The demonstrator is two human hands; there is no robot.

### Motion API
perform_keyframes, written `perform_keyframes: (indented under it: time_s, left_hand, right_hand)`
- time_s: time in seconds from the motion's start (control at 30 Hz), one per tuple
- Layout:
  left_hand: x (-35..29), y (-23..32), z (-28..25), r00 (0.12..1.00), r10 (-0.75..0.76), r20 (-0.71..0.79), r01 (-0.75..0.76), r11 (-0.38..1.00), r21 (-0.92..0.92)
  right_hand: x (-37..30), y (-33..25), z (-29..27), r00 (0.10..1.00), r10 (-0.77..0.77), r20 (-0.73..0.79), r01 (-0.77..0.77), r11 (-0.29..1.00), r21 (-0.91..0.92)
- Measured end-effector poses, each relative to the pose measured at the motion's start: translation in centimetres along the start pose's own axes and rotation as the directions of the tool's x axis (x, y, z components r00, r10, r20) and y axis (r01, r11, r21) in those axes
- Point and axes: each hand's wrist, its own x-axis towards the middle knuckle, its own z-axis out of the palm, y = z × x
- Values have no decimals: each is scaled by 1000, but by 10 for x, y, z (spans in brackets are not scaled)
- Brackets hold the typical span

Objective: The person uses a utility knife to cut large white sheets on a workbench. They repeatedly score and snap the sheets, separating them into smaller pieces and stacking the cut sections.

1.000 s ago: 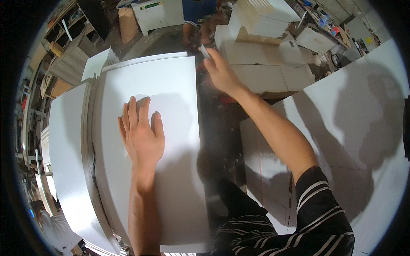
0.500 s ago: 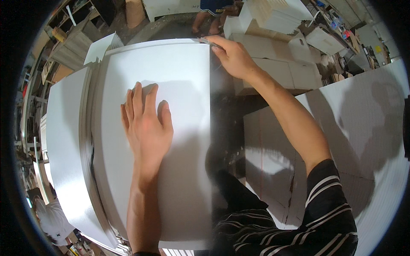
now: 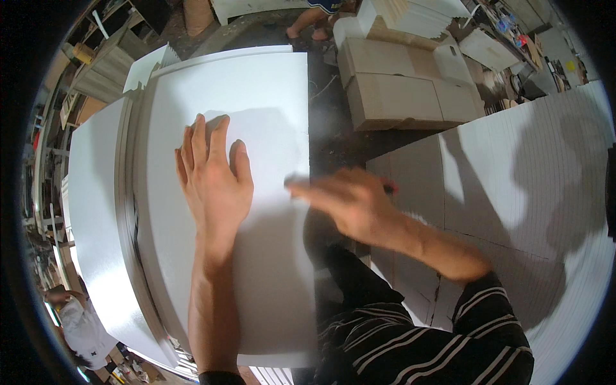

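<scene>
Pressing white panel (image 3: 273, 231) flat under left hand (image 3: 218, 183), with fingers loosely spread, grasping nothing; just swept right hand (image 3: 350, 202) from panel's far-right corner to midway down right edge (seemingly mid-stroke, near stretch remaining); curling right fingers, too blurred to identify any hold.

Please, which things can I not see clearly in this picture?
In the head view:
- Right hand: fingertips blurred by motion.
- Tool in it: blurred, mostly hidden by that hand.
- Left hand: palm hidden, turned down to the panel.
- Person: upper body cut off by the top edge.
</scene>
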Motion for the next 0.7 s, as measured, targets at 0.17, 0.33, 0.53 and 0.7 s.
perform_keyframes:
  time_s: [0.17,0.33,0.53,0.7]
  left_hand:
    - [0,-2,1,1000,5,9,-5,1000,-7]
    - [1,-1,1,1000,4,8,-4,1000,11]
    - [1,-4,1,1000,12,14,-12,1000,-24]
    - [0,-4,2,1000,12,10,-12,1000,5]
  right_hand:
    - [-7,-9,-11,998,44,35,-48,992,116]
    - [71,101,-5,886,402,-233,-331,898,289]
    - [122,158,27,886,264,-382,-182,954,236]
    - [123,150,23,885,314,-344,-223,934,280]
